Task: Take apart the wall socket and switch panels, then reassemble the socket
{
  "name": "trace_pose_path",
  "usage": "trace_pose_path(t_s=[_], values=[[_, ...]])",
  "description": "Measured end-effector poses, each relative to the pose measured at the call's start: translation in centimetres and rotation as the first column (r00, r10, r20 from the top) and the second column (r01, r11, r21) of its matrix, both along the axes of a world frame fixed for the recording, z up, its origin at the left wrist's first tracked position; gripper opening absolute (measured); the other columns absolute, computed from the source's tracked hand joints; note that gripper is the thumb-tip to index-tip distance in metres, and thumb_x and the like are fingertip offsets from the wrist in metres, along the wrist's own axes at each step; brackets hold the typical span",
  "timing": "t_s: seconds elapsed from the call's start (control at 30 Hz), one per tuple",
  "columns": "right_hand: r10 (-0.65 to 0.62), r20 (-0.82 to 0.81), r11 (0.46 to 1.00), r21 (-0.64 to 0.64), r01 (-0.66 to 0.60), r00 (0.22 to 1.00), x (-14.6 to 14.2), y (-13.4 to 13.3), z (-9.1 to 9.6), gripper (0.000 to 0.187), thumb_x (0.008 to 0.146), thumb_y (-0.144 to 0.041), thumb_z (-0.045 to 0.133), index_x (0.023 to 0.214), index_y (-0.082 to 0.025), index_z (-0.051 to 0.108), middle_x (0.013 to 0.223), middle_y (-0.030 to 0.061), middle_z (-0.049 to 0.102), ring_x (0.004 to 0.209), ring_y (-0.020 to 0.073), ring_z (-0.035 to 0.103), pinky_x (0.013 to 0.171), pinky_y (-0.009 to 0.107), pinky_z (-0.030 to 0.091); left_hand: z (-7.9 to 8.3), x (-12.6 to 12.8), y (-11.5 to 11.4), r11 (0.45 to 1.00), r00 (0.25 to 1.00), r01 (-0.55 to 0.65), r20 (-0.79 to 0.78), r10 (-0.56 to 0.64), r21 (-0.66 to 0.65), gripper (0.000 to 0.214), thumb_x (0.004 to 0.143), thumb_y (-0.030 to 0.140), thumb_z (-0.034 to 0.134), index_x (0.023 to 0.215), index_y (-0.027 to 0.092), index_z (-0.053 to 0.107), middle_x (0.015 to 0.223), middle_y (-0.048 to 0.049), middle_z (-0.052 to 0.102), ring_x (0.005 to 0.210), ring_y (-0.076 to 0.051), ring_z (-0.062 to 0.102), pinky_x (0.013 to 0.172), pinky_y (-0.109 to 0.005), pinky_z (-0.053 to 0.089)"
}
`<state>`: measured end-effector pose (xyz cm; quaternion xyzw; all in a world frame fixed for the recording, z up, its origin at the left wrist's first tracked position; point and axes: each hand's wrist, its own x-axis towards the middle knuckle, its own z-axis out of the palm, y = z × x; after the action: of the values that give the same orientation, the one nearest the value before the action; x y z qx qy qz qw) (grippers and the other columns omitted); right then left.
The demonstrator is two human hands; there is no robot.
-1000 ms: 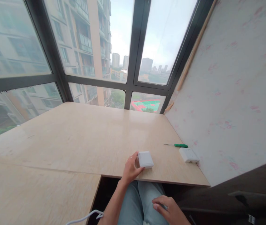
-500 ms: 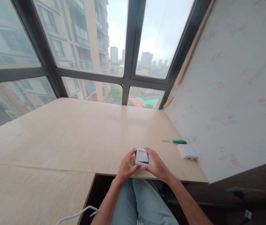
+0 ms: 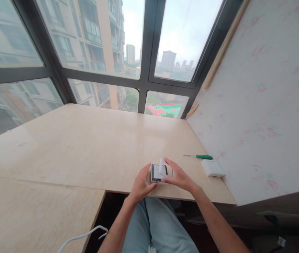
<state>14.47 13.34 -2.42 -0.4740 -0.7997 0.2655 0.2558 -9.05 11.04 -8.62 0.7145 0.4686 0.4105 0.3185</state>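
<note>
Left hand (image 3: 142, 182) cups box (image 3: 155, 173) near worktop (image 3: 91, 147) front edge. Right hand (image 3: 179, 176) pinches raised cover (image 3: 161, 166); a fumble could drop it.

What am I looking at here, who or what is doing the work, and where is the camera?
No machine here: these are a person's bare hands, seen from a camera worn on the head, looking forward and down. The left hand holds a small square device; the right hand holds a thin white piece, tilted up over it. On the pale tabletop, off to the right, lie a green-handled screwdriver and a white box beside the wall.
</note>
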Motion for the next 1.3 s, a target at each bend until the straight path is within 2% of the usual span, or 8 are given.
trace_pose_path(t_s=[0.17, 0.43, 0.6, 0.73, 0.87, 1.03, 1.17, 1.3], values=[[-0.182, -0.182, 0.981, -0.093, 0.167, 0.966, 3.0, 1.9, -2.2, 0.092, 0.074, -0.058, 0.076, 0.148, -0.016, 0.040, 0.149, 0.0199, 0.044, 0.135, 0.0309, 0.048, 0.113, 0.050, 0.037, 0.8, 0.6, -0.2, 0.999, 0.989, -0.021, -0.147, 0.026, 0.040, 0.087, 0.071, 0.029, 0.074, 0.148, 0.017, 0.034, 0.145, -0.0167, 0.048, 0.134, -0.033, 0.046, 0.111, -0.052, 0.037], [-0.248, -0.072, 0.968, -0.048, 0.245, 0.966, 4.4, 3.7, -4.2, 0.090, 0.066, -0.053, 0.080, 0.140, -0.013, 0.050, 0.146, 0.0205, 0.048, 0.137, 0.0351, 0.044, 0.116, 0.057, 0.028, 0.7, 1.4, -0.2, 0.991, 0.967, -0.055, -0.240, 0.084, 0.126, 0.084, 0.074, 0.029, 0.073, 0.147, 0.017, 0.034, 0.144, -0.0157, 0.050, 0.133, -0.032, 0.048, 0.112, -0.050, 0.037], [-0.216, -0.085, 0.975, 0.030, 0.219, 0.973, 3.9, 3.6, -3.7, 0.077, 0.068, -0.052, 0.079, 0.132, -0.013, 0.059, 0.140, 0.0208, 0.054, 0.133, 0.0369, 0.049, 0.113, 0.059, 0.031, 0.6, 1.4, -0.2, 0.987, 0.963, -0.070, -0.250, 0.104, 0.142, 0.084, 0.074, 0.034, 0.073, 0.147, 0.017, 0.035, 0.142, -0.0162, 0.051, 0.132, -0.033, 0.049, 0.110, -0.050, 0.038], [-0.176, -0.161, 0.973, 0.124, 0.197, 0.971, 3.5, 2.8, -2.1, 0.038, 0.089, -0.052, 0.060, 0.106, -0.021, 0.074, 0.130, 0.0130, 0.064, 0.127, 0.0301, 0.055, 0.113, 0.056, 0.032, 0.6, 1.3, -0.1, 0.988, 0.962, -0.069, -0.254, 0.102, 0.136, 0.085, 0.073, 0.033, 0.072, 0.147, 0.018, 0.035, 0.141, -0.0161, 0.052, 0.131, -0.033, 0.050, 0.109, -0.050, 0.039], [-0.121, -0.217, 0.974, 0.161, 0.158, 0.969, 2.5, 1.5, -0.4, 0.031, 0.097, -0.045, 0.053, 0.093, -0.023, 0.075, 0.121, 0.0094, 0.069, 0.116, 0.0242, 0.062, 0.107, 0.048, 0.042, 0.6, 1.3, -0.1, 0.987, 0.961, -0.072, -0.255, 0.107, 0.140, 0.081, 0.073, 0.032, 0.072, 0.145, 0.017, 0.038, 0.139, -0.0156, 0.054, 0.127, -0.032, 0.052, 0.108, -0.050, 0.041], [-0.064, -0.184, 0.992, 0.094, 0.082, 0.981, 0.2, 0.4, -0.3, 0.031, 0.094, -0.042, 0.058, 0.110, -0.019, 0.071, 0.125, 0.0115, 0.067, 0.119, 0.0251, 0.061, 0.107, 0.046, 0.045, 0.2, 1.2, -0.2, 0.985, 0.970, -0.084, -0.213, 0.116, 0.152, 0.077, 0.074, 0.030, 0.070, 0.144, 0.018, 0.040, 0.139, -0.0152, 0.054, 0.127, -0.033, 0.052, 0.108, -0.051, 0.042], [-0.050, -0.127, 0.997, 0.052, 0.057, 0.991, -1.7, -0.6, -1.0, 0.053, 0.088, -0.040, 0.066, 0.134, -0.016, 0.057, 0.136, 0.0145, 0.059, 0.127, 0.0291, 0.055, 0.110, 0.051, 0.041, -0.3, 1.1, -0.4, 0.978, 0.983, -0.100, -0.133, 0.126, 0.184, 0.070, 0.080, 0.022, 0.061, 0.146, 0.018, 0.038, 0.145, -0.0141, 0.049, 0.135, -0.029, 0.046, 0.113, -0.048, 0.039], [-0.115, -0.084, 0.989, 0.079, 0.122, 0.990, -3.1, -2.5, -1.2, 0.058, 0.089, -0.037, 0.064, 0.142, -0.019, 0.049, 0.138, 0.0155, 0.056, 0.130, 0.0313, 0.050, 0.111, 0.054, 0.038, -0.6, 1.0, -0.4, 0.942, 0.968, -0.231, -0.044, 0.249, 0.243, 0.050, 0.091, 0.018, 0.048, 0.140, 0.018, 0.044, 0.141, -0.0140, 0.052, 0.133, -0.026, 0.048, 0.111, -0.048, 0.041]])
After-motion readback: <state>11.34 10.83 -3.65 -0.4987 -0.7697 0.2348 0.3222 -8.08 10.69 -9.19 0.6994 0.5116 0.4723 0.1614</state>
